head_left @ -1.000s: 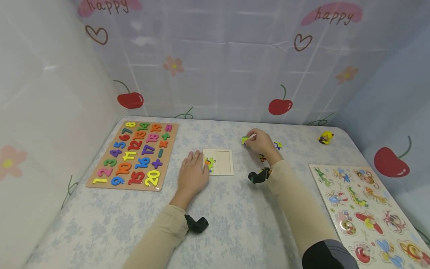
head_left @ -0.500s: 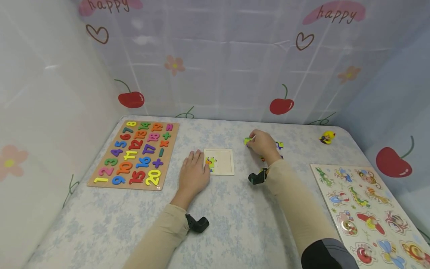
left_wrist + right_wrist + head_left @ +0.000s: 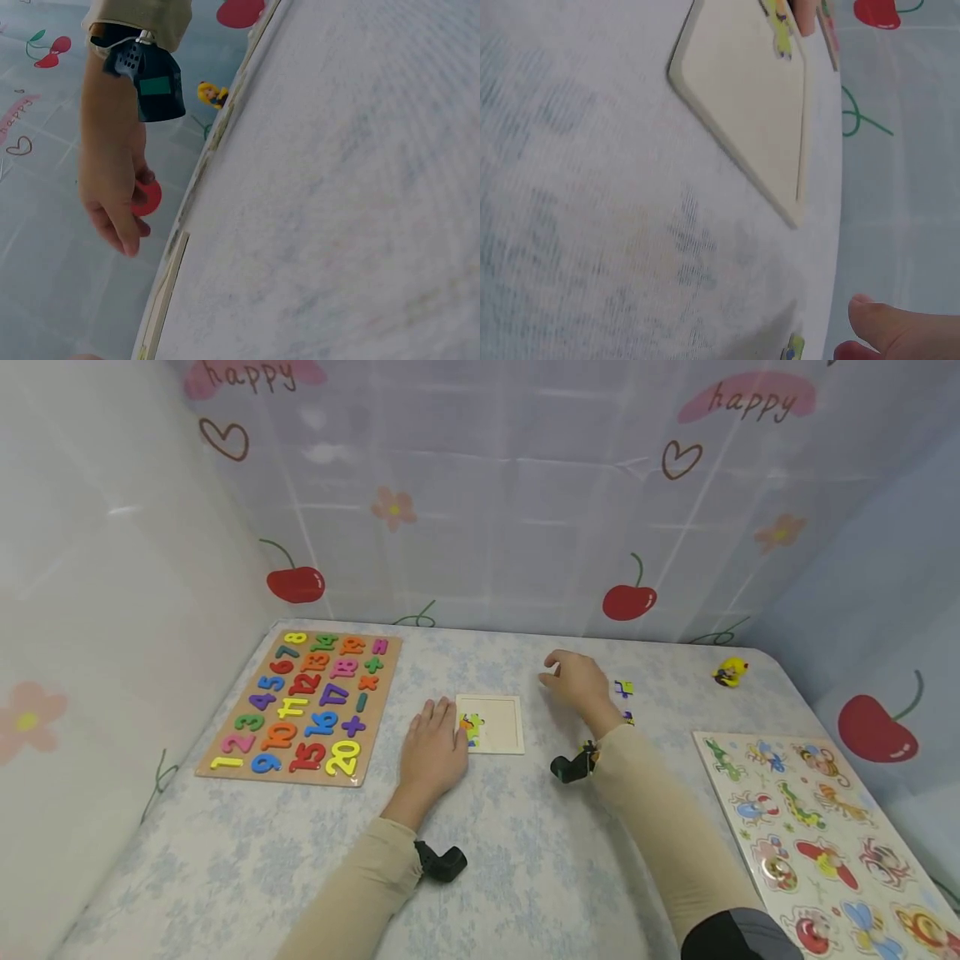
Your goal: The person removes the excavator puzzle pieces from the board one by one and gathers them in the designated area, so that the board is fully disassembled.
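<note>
My left hand [image 3: 432, 756] lies flat with straight fingers along the left edge of a small wooden puzzle tray [image 3: 501, 725]. Colourful joined jigsaw pieces [image 3: 473, 727] sit in the tray's left side, partly covered by the thumb. Beyond the tray to the right, my right hand [image 3: 577, 683] is raised over the table, its fingers loosely bent, thumb and forefinger apart with nothing between them. Below it in the right wrist view, a green jigsaw piece [image 3: 793, 347] shows at the bottom edge; the hand hides it from the head view.
Loose jigsaw pieces, one yellow-green and purple [image 3: 624, 688], lie right of my right wrist. A number board [image 3: 300, 706] is at left, an insect puzzle board [image 3: 813, 827] at right. A small yellow-haired figurine [image 3: 730, 672] stands at the back right.
My right hand, which was pinching a jigsaw piece, has let it go; its fingers have parted and lifted slightly. The left hand stays on the tray.
</note>
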The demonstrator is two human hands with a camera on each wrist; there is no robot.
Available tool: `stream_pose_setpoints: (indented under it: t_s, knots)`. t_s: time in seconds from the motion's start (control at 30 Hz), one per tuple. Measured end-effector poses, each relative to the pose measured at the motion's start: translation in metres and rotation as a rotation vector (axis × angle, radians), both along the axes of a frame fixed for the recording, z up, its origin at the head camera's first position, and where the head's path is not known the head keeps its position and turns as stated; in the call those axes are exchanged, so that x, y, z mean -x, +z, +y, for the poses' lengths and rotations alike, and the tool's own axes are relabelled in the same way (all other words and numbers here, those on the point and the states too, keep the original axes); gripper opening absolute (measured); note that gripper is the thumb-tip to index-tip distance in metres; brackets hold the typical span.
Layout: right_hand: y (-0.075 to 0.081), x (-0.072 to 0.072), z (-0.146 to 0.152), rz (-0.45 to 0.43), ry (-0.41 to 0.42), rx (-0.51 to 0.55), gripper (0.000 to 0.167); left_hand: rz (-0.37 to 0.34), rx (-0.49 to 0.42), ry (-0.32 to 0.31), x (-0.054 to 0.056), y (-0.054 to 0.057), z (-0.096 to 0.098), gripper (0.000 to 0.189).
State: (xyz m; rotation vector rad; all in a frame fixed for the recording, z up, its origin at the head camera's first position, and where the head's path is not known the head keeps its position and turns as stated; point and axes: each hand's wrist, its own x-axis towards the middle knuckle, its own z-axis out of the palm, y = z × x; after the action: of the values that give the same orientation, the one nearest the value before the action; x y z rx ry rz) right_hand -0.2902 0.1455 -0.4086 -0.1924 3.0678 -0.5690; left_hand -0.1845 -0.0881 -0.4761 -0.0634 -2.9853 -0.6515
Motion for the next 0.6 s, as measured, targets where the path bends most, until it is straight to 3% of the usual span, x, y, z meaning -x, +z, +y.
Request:
stream_pose_setpoints:
  t_s: [0.27, 0.6]
  knots:
    - [0.002, -0.021, -0.033, -0.097, 0.170, 0.164, 0.035, -0.004, -0.011, -0.003, -0.002, 0.001, 0.001, 0.061]
    - [-0.018, -0.037, -0.067, -0.139, 0.311, 0.141, 0.030, -0.011, 0.020, -0.013, -0.002, 0.003, 0.000, 0.062]
